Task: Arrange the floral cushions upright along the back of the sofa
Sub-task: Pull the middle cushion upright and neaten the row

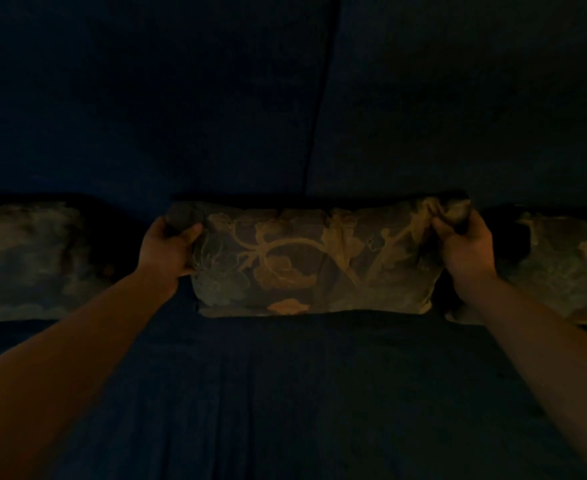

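Note:
In dim light a floral cushion [316,261] with a vine and flower pattern stands upright at the middle of the dark blue sofa, its lower edge on the seat [285,393] and its top against the backrest [181,98]. My left hand [165,251] grips its upper left corner. My right hand [467,245] grips its upper right corner, bunching the fabric. A second floral cushion [25,261] leans at the far left. A third floral cushion [569,268] sits at the far right, partly behind my right forearm.
A vertical seam [319,98] splits the backrest into two panels just above the middle cushion. Dark gaps separate the middle cushion from its neighbours. The broad seat stretches toward me between my forearms.

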